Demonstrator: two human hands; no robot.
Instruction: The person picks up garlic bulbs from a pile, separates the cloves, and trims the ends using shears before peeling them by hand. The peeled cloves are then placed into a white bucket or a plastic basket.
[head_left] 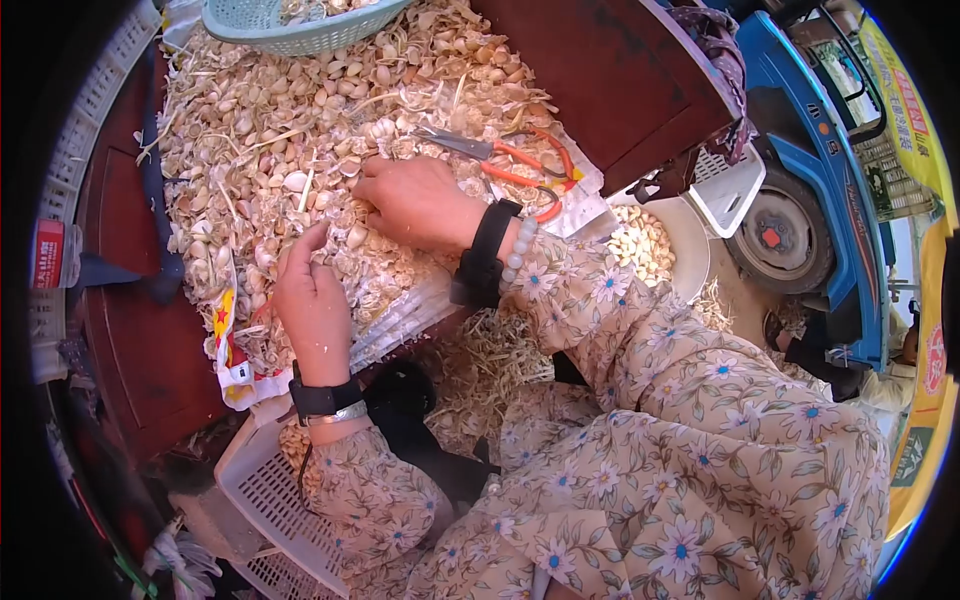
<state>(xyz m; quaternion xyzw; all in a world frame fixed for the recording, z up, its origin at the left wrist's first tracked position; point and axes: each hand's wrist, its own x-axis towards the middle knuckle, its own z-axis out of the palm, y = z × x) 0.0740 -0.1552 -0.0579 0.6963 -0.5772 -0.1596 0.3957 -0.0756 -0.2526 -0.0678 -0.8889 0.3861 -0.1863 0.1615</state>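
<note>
A thick heap of garlic cloves and loose papery skins [270,150] covers a sack spread over a dark red table. Low over its near edge is my left hand [314,310], with thumb and forefinger apart and nothing visible between them. My right hand [422,203] rests on the heap a little farther right, its fingers curled down and pressed together. Whatever those fingertips may hold is hidden. Just beyond my right hand lie orange-handled scissors [500,155], blades pointing left. Another orange-handled tool [545,205] lies partly under or beside them.
A pale green plastic basket [300,38] stands on the far side of the heap. To my right, a white bucket [695,250] contains peeled cloves. A white crate [285,500] is below on the left. Dry stalks [490,380] litter the ground. A blue vehicle [810,200] stands at right.
</note>
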